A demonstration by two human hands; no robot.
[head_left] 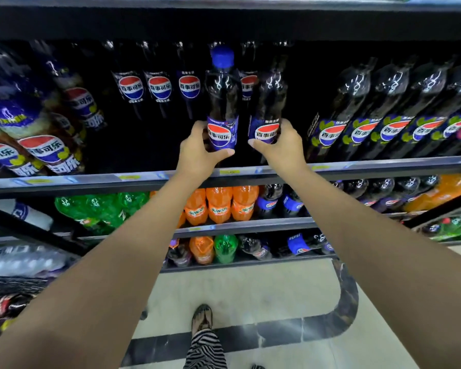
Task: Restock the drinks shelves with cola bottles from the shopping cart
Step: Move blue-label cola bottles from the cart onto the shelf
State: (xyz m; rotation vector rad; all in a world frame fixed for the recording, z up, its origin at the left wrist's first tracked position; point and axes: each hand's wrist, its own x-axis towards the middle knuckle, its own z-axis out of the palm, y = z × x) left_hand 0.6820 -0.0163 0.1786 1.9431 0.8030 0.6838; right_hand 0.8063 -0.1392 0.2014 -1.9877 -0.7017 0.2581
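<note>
At dark shelf (144, 180): L hand (197, 153), R hand (285, 147) grip cola btls (222, 102).

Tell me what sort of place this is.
Probably a supermarket or shop drinks aisle: stacked shelves, rows of cola bottles, orange soda bottles on the tier below, and price tags along the front edges.
</note>
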